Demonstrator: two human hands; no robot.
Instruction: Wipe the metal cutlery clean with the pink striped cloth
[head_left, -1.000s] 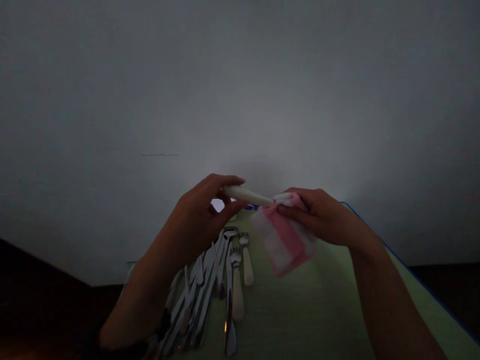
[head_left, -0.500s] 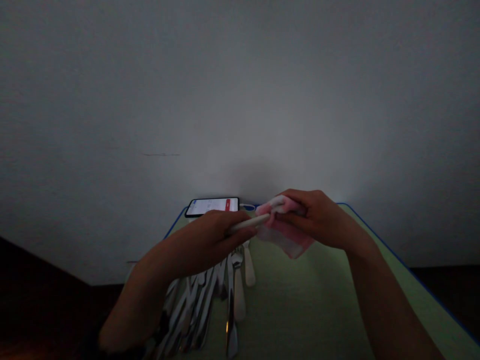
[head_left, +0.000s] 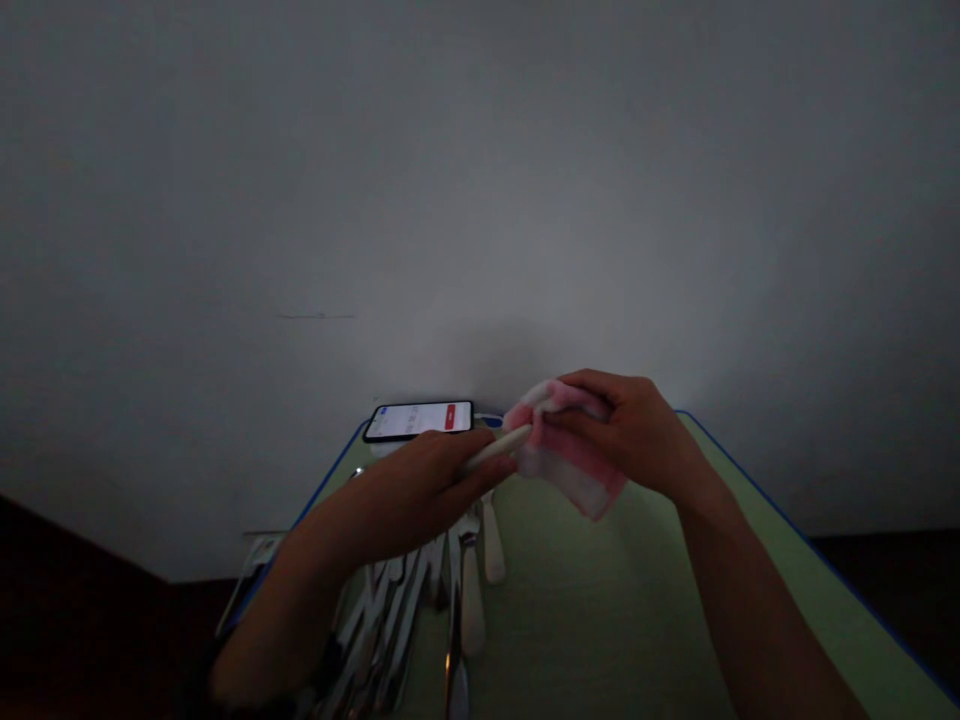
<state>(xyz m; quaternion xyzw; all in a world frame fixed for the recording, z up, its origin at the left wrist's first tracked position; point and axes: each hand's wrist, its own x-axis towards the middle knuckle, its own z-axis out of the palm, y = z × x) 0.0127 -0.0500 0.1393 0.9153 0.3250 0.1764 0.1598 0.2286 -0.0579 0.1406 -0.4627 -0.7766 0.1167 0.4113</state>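
My left hand (head_left: 442, 475) is closed around a pale, cream-coloured handle (head_left: 499, 448) of a piece of cutlery. The handle's far end runs into a pink and white cloth (head_left: 574, 465), which covers the rest, so I cannot tell whether it is a fork, spoon or knife. Pinched in my right hand (head_left: 630, 425), the cloth wraps that covered part and one corner hangs down. Both hands are above the table. Below and left of them lies a pile of metal cutlery (head_left: 382, 620), and beside it are a fork with a cream handle (head_left: 472, 600) and another cream handle (head_left: 493, 545).
A lit phone (head_left: 420, 419) with a white cable (head_left: 489, 417) lies at the table's back edge against the grey wall (head_left: 525, 200). The light green table (head_left: 585, 620) has a blue rim. A pale object with a cord (head_left: 255, 555) is at the left edge.
My right hand and the cloth have shifted slightly left along the handle. My left hand keeps its grip, and the view has moved slightly.
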